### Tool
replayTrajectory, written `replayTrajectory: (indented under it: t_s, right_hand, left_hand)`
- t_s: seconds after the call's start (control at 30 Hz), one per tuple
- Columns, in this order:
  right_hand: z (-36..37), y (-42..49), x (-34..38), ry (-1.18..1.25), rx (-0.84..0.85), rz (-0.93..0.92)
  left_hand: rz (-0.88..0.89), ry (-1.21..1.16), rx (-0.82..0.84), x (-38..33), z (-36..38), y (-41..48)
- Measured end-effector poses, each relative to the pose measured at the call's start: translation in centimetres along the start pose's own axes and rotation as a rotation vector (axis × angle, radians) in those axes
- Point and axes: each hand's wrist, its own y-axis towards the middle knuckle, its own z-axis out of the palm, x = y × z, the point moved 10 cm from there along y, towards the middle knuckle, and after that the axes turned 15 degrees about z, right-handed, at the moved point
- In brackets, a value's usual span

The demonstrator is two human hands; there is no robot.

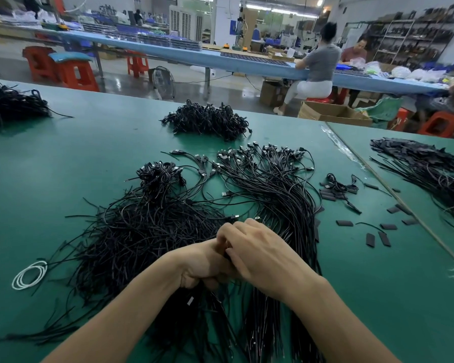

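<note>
Our left fingers (210, 281) curled round the cables (186, 323), our right fingers (232, 230) pinching them alongside. We judged them light, limp, slippery: best gripped bunched, just below the fingers.

The right grip (262, 255) lies over the left grip (202, 265) and covers most of its fingers. Only a dark sliver of the cables (260, 323) shows between them, so whether the right grip pinches anything cannot be told. Both forearms run off the bottom edge, as do the cables under them. The left pile (8, 106) is cut by the left edge, the right pile (427, 166) by the right edge. The plugs (268, 153) are too small to tell their type. The shelves (414, 40) at the back are blurred. 1 seated person (354, 52) there is half hidden behind another (320, 61).
</note>
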Motion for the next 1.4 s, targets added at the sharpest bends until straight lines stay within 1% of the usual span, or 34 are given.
replayTrajectory:
  t_s: [0.27, 0.43, 0.6, 0.8, 0.87, 0.97, 1.0, 1.07, 1.13, 1.2, 1.27, 1.3, 1.4]
  right_hand:
    - [0.3, 0.5, -2.0, 0.003, 0.052, 0.183]
    - [0.3, 0.6, -1.9, -0.041, 0.047, 0.179]
    - [0.2, 0.7, -1.9, -0.012, 0.014, 0.187]
    - [-0.5, 0.8, -2.9, 0.118, -0.099, 0.247]
    - [-1.1, 0.8, -3.3, 0.177, -0.164, 0.263]
    - [-2.0, 0.7, -4.0, 0.259, -0.265, 0.308]
    - [-2.2, 0.7, -4.3, 0.308, -0.292, 0.327]
    - [-2.6, 0.6, -5.1, 0.465, -0.331, 0.364]
    - [-2.9, 0.4, -5.8, 0.629, -0.352, 0.392]
    - [-2.5, 0.4, -6.5, 0.767, -0.332, 0.428]
    - [-1.6, 0.6, -7.0, 0.900, -0.282, 0.478]
    - [-1.1, 0.6, -7.2, 0.969, -0.253, 0.496]
    - [-0.3, 0.7, -7.2, 1.131, -0.202, 0.488]
  left_hand:
    - [0.009, 0.041, 0.038, 0.0, 0.5, 0.1]
    - [0.016, 0.075, 0.006, 0.0, 0.3, 0.4]
    - [0.036, 0.010, -0.062, -0.6, 0.2, 0.3]
    - [0.122, -0.244, -0.179, -1.3, -0.8, 0.3]
    - [0.174, -0.396, -0.216, -2.0, -0.9, 0.4]
    - [0.266, -0.663, -0.225, -3.6, -0.7, 0.6]
    - [0.298, -0.718, -0.229, -4.0, -0.7, 0.6]
    - [0.382, -0.733, -0.274, -4.5, -1.2, 0.6]
    - [0.440, -0.652, -0.337, -4.5, -2.0, 0.3]
    - [0.481, -0.360, -0.398, -4.8, -3.2, -0.3]
    - [0.529, -0.049, -0.460, -5.6, -4.2, -0.9]
    - [0.560, 0.068, -0.502, -6.0, -4.6, -1.2]
    - [0.654, 0.465, -0.724, -7.6, -6.1, -2.9]
